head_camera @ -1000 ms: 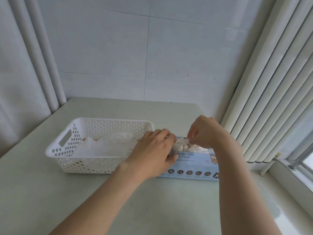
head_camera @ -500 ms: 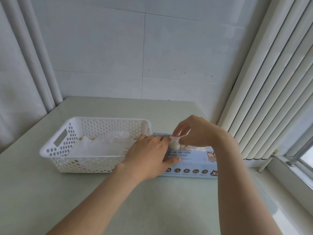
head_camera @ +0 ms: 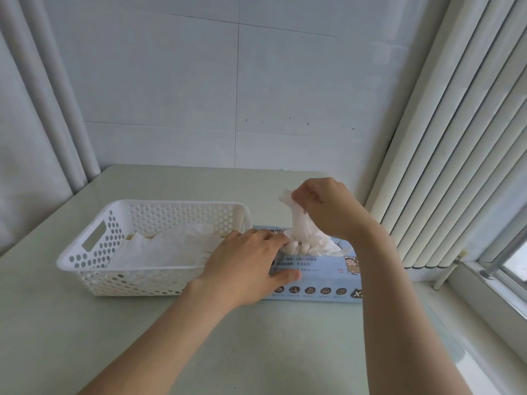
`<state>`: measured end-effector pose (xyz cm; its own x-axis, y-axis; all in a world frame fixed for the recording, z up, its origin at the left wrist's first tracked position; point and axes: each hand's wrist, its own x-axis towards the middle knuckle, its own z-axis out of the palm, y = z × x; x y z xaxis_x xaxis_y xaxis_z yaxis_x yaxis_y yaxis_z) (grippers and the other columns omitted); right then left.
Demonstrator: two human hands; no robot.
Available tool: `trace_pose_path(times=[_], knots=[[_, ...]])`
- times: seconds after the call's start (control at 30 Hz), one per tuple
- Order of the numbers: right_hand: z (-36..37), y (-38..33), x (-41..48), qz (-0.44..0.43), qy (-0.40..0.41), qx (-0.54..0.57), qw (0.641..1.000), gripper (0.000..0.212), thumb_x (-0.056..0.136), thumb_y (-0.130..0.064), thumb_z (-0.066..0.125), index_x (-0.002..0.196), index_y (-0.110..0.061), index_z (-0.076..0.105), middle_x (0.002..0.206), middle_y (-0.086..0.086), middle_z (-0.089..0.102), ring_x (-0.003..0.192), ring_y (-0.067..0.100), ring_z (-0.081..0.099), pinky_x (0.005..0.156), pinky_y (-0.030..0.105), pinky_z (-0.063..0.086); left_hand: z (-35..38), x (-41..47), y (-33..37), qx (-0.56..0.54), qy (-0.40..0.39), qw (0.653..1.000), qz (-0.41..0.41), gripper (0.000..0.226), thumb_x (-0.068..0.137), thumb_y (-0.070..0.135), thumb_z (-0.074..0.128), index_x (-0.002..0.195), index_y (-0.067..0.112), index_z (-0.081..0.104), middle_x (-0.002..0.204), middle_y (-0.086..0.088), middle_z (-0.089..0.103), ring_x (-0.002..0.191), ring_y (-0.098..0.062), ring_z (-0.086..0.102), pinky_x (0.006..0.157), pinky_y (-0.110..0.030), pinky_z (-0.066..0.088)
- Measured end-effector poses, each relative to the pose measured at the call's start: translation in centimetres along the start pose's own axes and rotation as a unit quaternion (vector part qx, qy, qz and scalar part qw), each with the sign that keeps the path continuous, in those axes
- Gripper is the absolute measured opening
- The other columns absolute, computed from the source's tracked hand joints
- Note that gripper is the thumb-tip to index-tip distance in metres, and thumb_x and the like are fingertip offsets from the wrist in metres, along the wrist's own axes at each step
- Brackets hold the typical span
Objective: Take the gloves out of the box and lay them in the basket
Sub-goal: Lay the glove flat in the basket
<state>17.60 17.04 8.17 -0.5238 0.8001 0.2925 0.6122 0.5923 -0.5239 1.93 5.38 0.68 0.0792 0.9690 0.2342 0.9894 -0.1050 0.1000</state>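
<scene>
A light blue glove box (head_camera: 319,276) lies on the table to the right of a white perforated basket (head_camera: 94,253). My right hand (head_camera: 325,208) pinches a white glove (head_camera: 301,226) and holds it stretched upward out of the box's top slot. More white gloves bulge from the slot. My left hand (head_camera: 248,263) rests on the box's left end, fingers on its top and thumb against its front. Several white gloves (head_camera: 168,249) lie flat inside the basket.
The pale green table (head_camera: 85,332) sits in a corner. A tiled wall stands behind it, a curtain hangs on the left, and a ribbed white radiator (head_camera: 445,166) with a window sill is close on the right.
My right hand has risen from the box slot, drawing a white glove up with it. My left hand has stayed pressed on the box's left end.
</scene>
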Motion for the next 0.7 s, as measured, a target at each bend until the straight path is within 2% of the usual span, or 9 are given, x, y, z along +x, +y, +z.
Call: trace_pose_path(times=[0.07,0.13,0.33,0.47,0.57,0.7], knots=[[0.0,-0.2,-0.1,-0.001,0.025,0.017,1.0,0.043,0.109,-0.025,0.05,0.071,-0.005,0.047,0.067,0.008,0.05,0.061,0.019,0.037,0.053,0.027,0.029,-0.1,0.0,0.0,0.003,-0.008,1.0,-0.002,0.068,0.093,0.081,0.04,0.146,0.04,0.044,0.144,0.013,0.056,0.132,-0.016,0.053,0.106,-0.043,0.043],[0.1,-0.5,-0.1,0.002,0.044,0.037,0.998,0.044,0.11,-0.023,0.047,0.07,-0.007,0.038,0.065,0.004,0.038,0.061,0.019,0.029,0.053,0.031,0.025,-0.2,0.0,0.1,0.008,-0.01,1.0,-0.004,0.068,0.093,0.081,0.04,0.146,0.039,0.045,0.144,0.012,0.056,0.132,-0.017,0.053,0.105,-0.043,0.044],[0.4,-1.0,0.3,0.025,0.104,0.14,0.984,0.04,0.113,-0.024,0.039,0.081,0.0,0.04,0.073,0.004,0.039,0.067,0.018,0.032,0.06,0.033,0.029,-0.5,0.0,0.2,0.002,-0.027,1.0,-0.007,0.064,0.094,0.08,0.04,0.143,0.04,0.049,0.142,0.011,0.056,0.132,-0.016,0.052,0.101,-0.042,0.044],[0.5,-1.8,0.2,0.007,0.164,0.22,0.962,0.039,0.114,-0.023,0.037,0.076,-0.017,0.035,0.071,-0.002,0.032,0.061,0.01,0.027,0.055,0.025,0.028,-0.7,0.0,0.3,0.003,-0.033,0.999,-0.007,0.063,0.094,0.08,0.04,0.142,0.04,0.051,0.141,0.011,0.056,0.132,-0.016,0.051,0.101,-0.042,0.044],[0.4,-2.4,0.1,-0.003,0.204,0.265,0.942,0.039,0.115,-0.027,0.038,0.077,-0.021,0.041,0.067,-0.013,0.035,0.061,0.008,0.03,0.058,0.024,0.031,-0.6,0.0,0.3,-0.005,-0.036,0.999,-0.009,0.065,0.094,0.08,0.039,0.143,0.039,0.051,0.143,0.012,0.056,0.132,-0.015,0.051,0.102,-0.04,0.043],[0.2,-3.4,-0.3,-0.012,0.25,0.314,0.916,0.037,0.115,-0.025,0.038,0.079,-0.016,0.043,0.062,-0.017,0.038,0.06,0.008,0.034,0.056,0.023,0.034,-1.2,-0.1,0.2,-0.135,-0.012,0.99,-0.03,0.063,0.093,0.077,0.049,0.142,0.038,0.059,0.143,0.018,0.059,0.131,-0.007,0.053,0.11,-0.033,0.041]])
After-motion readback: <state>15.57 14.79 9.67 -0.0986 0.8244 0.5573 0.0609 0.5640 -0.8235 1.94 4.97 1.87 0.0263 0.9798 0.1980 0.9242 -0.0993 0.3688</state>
